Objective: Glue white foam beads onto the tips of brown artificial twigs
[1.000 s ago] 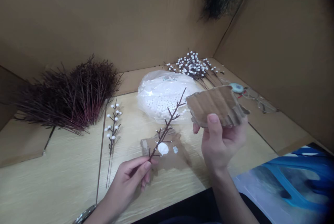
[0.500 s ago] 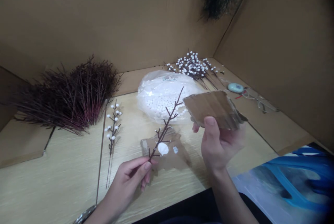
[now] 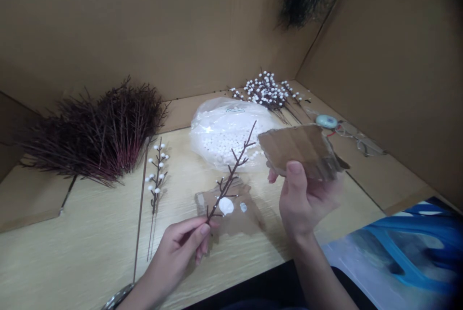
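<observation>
Bare forearms; metal wristwatch (image 3: 117, 296) on left wrist.

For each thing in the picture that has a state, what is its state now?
left hand: pinching the bare twig by its stem
bare twig: held up, tilted, mostly without beads
right hand: gripping the cardboard piece
cardboard piece: lifted off the table
bead bag: lying on the table
beaded twig: lying flat
glue blob: wet-looking, on a flat cardboard scrap

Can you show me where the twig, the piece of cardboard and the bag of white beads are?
twig (image 3: 231, 175), head view, middle of its stem.
piece of cardboard (image 3: 298, 148), head view, middle of its face.
bag of white beads (image 3: 224, 131), head view, middle of the bag.
</observation>
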`<state>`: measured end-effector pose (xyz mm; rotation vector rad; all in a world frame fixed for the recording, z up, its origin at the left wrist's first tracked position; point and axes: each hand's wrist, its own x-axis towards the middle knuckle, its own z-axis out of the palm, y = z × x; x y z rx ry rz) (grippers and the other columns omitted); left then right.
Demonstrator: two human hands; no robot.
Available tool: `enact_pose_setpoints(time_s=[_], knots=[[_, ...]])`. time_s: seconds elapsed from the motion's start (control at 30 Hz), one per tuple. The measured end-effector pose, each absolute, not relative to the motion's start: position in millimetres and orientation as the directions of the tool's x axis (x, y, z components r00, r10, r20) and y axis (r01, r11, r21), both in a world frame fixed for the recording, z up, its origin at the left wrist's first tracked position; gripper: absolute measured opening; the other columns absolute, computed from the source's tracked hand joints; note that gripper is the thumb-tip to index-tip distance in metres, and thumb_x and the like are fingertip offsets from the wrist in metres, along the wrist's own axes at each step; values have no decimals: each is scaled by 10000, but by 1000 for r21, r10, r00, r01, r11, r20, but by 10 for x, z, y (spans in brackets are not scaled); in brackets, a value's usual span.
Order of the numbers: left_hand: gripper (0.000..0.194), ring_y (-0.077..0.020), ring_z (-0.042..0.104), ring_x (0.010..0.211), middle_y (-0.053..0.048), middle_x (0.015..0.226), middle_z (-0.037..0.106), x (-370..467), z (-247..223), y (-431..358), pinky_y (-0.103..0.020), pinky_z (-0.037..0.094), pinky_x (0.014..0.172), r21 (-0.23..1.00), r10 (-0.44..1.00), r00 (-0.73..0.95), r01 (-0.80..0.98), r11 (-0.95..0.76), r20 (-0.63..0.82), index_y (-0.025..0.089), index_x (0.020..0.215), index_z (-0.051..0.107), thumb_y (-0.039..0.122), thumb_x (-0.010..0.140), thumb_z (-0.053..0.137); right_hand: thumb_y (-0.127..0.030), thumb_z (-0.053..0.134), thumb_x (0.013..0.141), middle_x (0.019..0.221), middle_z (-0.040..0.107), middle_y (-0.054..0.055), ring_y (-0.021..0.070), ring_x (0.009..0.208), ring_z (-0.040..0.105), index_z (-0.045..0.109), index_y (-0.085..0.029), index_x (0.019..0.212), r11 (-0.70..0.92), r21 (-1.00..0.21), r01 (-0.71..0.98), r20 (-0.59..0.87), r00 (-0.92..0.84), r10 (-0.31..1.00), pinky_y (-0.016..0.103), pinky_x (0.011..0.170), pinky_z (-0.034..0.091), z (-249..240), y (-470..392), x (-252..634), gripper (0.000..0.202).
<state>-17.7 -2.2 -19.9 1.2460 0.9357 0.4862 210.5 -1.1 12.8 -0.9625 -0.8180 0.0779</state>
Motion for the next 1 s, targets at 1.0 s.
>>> enact_pose_setpoints(time_s=[1.0], knots=[[444,-108,468,485,6,572,571,-164,-183,-35,-214,392,470,931,771,523,155,332,-362,136,876,758,573,878,677,-143,643,888,1015,666,8,136,614,633,673,-315,1130,672,-639,374,718,604,346,319,481,544,77,-6,2160,298]])
